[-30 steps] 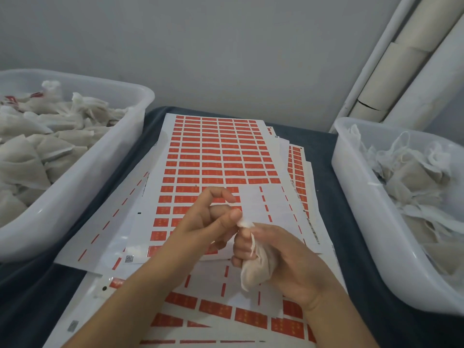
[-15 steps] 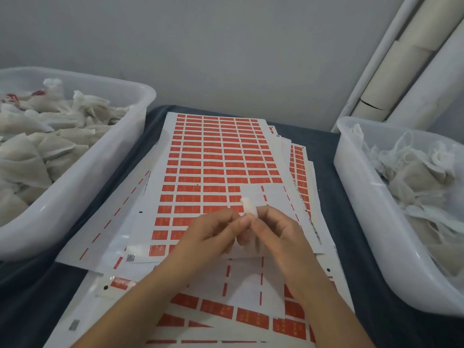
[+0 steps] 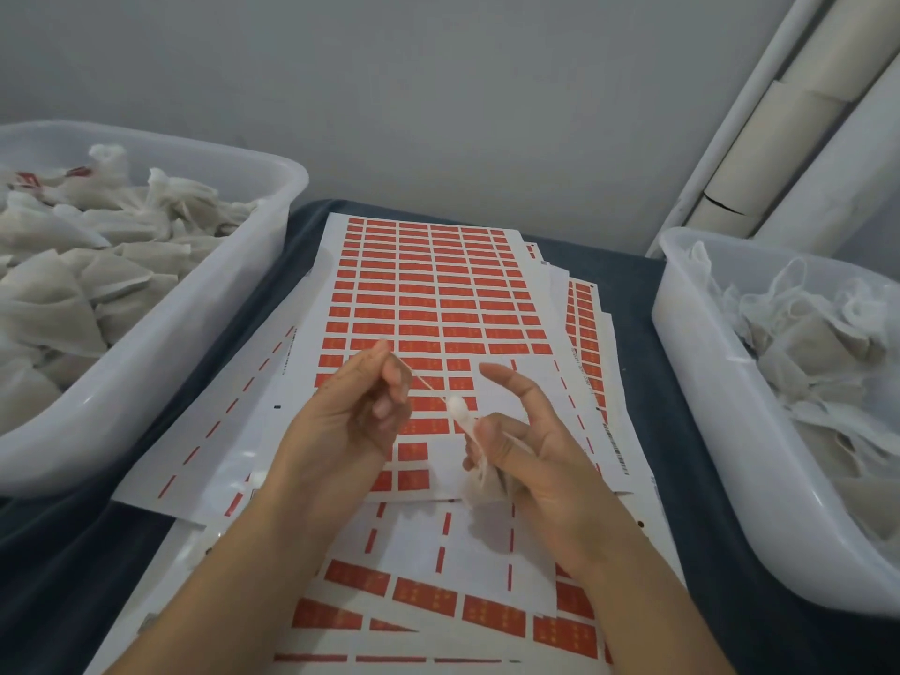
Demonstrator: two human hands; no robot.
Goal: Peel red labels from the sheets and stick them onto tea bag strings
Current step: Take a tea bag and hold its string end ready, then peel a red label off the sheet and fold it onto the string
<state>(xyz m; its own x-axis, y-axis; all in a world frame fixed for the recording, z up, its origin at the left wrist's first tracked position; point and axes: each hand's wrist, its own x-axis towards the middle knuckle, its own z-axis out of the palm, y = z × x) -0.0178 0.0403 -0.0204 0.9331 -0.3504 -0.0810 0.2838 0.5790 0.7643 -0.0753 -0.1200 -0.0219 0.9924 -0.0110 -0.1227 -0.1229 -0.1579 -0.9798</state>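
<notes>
Both hands work above the label sheets: right hand clutches the tea bag, left hand pinches its string toward 10 o'clock (taut, probably for labelling).

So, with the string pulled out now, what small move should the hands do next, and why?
Probably the left hand keeps the string taut while the right hand, holding the tea bag, reaches for a red label on the top sheet; no label shows on the string yet.

The hands have drawn apart: the left hand now pulls the string taut from the tea bag.
</notes>
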